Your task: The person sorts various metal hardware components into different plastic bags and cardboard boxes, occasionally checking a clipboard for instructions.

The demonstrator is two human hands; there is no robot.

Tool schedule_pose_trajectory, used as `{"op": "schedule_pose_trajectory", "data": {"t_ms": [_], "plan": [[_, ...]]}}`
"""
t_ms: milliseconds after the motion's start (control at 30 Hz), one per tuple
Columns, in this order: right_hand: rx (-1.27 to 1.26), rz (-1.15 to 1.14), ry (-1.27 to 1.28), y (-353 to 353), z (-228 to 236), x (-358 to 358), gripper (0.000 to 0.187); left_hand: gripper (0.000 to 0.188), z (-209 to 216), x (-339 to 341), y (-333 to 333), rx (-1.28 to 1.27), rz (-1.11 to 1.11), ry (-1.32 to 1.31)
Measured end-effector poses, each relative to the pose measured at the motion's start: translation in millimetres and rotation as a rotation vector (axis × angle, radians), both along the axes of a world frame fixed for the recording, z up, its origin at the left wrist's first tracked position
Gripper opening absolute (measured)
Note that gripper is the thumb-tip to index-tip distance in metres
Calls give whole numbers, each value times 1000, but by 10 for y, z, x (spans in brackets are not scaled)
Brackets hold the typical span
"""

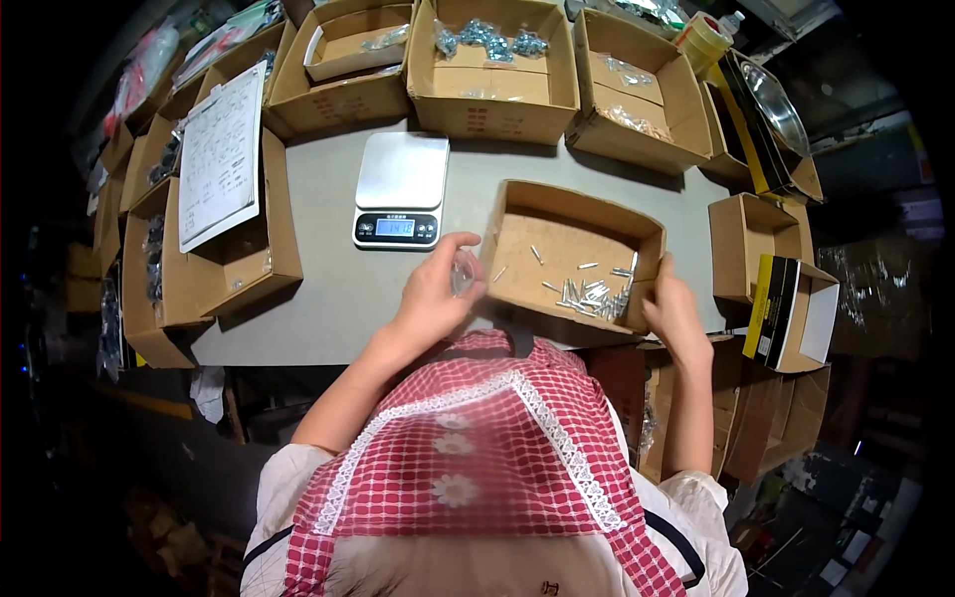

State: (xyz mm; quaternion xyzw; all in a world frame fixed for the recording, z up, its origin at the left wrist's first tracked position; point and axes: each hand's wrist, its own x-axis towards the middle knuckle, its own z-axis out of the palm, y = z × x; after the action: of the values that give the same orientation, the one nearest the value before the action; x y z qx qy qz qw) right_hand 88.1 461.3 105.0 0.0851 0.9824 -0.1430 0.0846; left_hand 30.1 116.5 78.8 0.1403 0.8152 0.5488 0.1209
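Note:
An open cardboard box point(537, 194) sits slightly tilted on the table in front of me. Small silvery metal pins point(597, 297) lie in it, heaped toward its lower right corner, with a few scattered singly. My right hand point(676, 303) grips the box's right wall, thumb and fingers on either side of it. At the left wall, my left hand point(438, 291) is closed around a small clear plastic bag point(464, 273), its fingertips by the box's edge. A white digital scale point(402, 184) with a lit display stands beyond my left hand, its metal plate bare.
Cardboard boxes ring the far side; one point(497, 117) holds bags of metal parts. A written sheet point(221, 164) leans on the left boxes point(284, 229). Tape rolls point(702, 42) and a metal bowl point(776, 107) are at the far right. Smaller boxes point(761, 239) stand right of the table.

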Motion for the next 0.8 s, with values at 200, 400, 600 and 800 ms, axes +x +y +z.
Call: {"op": "schedule_pose_trajectory", "data": {"t_ms": [200,400,600,800], "plan": [[79,74,43,-304,476,-184,58,52,195,16,10,84,-53,3],[-231,434,431,-770,447,-247,38,46,179,53,94,42,-167,18],[-379,839,242,-1396,531,-241,36,58,259,83,89,-61,-263,182],[-456,799,306,-1396,391,-205,35,46,162,83,101,-243,-137,558]]}}
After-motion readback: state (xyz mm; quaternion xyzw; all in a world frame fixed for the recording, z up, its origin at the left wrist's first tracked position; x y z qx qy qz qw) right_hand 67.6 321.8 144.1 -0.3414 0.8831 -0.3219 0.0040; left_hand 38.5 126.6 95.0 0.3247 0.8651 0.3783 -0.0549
